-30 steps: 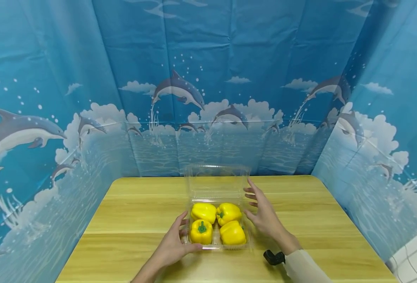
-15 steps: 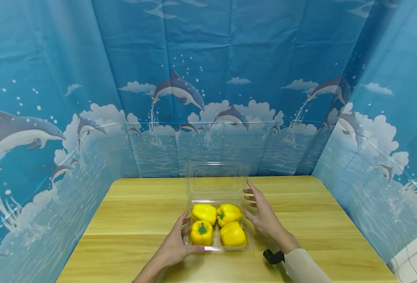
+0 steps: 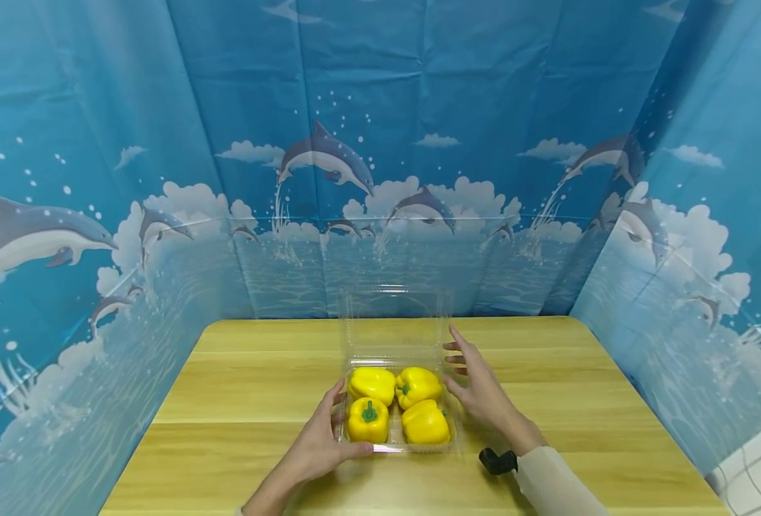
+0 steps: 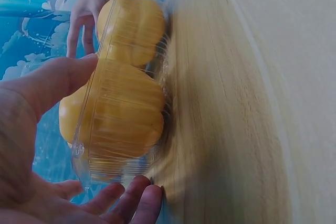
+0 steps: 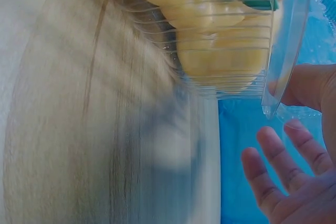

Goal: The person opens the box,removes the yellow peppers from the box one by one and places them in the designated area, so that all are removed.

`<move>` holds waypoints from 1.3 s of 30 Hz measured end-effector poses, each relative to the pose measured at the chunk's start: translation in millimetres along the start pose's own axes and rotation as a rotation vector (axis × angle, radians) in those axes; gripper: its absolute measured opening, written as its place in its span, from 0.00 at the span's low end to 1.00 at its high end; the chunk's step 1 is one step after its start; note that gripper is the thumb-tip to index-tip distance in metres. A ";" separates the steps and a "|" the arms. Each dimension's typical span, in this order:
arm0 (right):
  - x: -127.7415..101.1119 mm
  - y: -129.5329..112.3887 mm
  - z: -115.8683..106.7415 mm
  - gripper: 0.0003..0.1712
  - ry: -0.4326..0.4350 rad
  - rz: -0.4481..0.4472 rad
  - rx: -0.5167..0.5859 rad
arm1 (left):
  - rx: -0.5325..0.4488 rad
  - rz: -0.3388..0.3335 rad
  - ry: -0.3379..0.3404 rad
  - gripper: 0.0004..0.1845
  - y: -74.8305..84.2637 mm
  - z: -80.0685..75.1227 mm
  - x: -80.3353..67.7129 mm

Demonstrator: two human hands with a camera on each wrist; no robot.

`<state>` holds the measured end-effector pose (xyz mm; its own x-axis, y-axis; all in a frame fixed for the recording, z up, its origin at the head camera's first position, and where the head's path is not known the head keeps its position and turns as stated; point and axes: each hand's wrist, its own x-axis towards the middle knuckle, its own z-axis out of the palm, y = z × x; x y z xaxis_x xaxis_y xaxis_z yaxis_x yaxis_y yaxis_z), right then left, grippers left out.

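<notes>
Now | 4 yellow peppers (image 3: 396, 405) in 1 clear box (image 3: 396, 448), lid up | left hand (image 3: 321, 448) grips near-left corner | right hand (image 3: 477, 388) fingers spread, right of box | table (image 3: 238, 401)

— What can't you make out from your head view?

— My left grip (image 3: 319, 448) covers the near left corner of the clear box (image 3: 396, 448), so I can't tell how my fingers sit under its rim. The open lid (image 3: 395, 319) is so clear that its top edge fades into the backdrop.

— And at the wrists?

— The bench (image 4: 231, 129) is smeared with blur in both. The left wrist view cuts off my palm; the right one cuts off the peppers (image 5: 220, 51) at the top, and my right grip (image 5: 294, 182) at the corner.
</notes>
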<state>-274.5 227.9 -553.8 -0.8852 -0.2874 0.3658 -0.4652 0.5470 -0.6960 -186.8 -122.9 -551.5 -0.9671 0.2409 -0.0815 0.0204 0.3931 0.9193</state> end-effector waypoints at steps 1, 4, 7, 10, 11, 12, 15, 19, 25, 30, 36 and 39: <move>0.2 -0.3 -0.3 0.61 0.002 0.001 0.000 | 0.000 0.001 -0.002 0.74 0.2 -0.3 0.3; -0.1 0.2 -0.8 0.58 -0.001 0.008 -0.012 | -0.003 0.002 -0.004 0.73 0.3 -0.5 0.5; -1.0 0.4 -0.7 0.55 -0.011 0.023 -0.028 | -0.007 0.002 -0.001 0.74 0.0 0.0 0.1; -1.9 0.4 0.1 0.50 -0.027 0.045 -0.029 | -0.014 0.000 0.001 0.74 -0.4 0.5 -0.2; -2.2 0.5 0.5 0.49 -0.032 0.053 -0.025 | -0.015 -0.002 0.002 0.74 -0.5 0.7 -0.2; -2.4 0.9 0.9 0.48 -0.037 0.061 -0.021 | -0.016 -0.004 0.001 0.74 -0.7 0.8 -0.2; -2.3 2.2 1.8 0.48 -0.050 0.084 -0.006 | -0.012 -0.004 0.002 0.74 -0.7 1.0 0.5; -0.9 3.7 2.4 0.47 -0.067 0.104 0.016 | -0.010 -0.004 0.001 0.73 0.0 1.5 1.1; 1.2 7.7 3.7 0.45 -0.092 0.116 0.054 | -0.006 -0.008 0.008 0.73 1.1 2.6 0.8; 0.4 9.7 4.9 0.43 -0.108 0.145 0.075 | -0.010 -0.014 0.006 0.73 1.5 3.0 0.5; -1.0 12.2 6.9 0.40 -0.138 0.172 0.068 | -0.025 -0.011 0.001 0.73 0.5 3.4 -0.1; -1.0 13.3 7.8 0.39 -0.148 0.168 0.061 | -0.026 -0.004 0.004 0.73 0.7 3.6 0.0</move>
<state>-279.9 229.3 -568.3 -0.9384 -0.3113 0.1501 -0.3067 0.5499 -0.7769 -185.9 -119.4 -552.3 -0.9683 0.2352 -0.0840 0.0096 0.3710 0.9286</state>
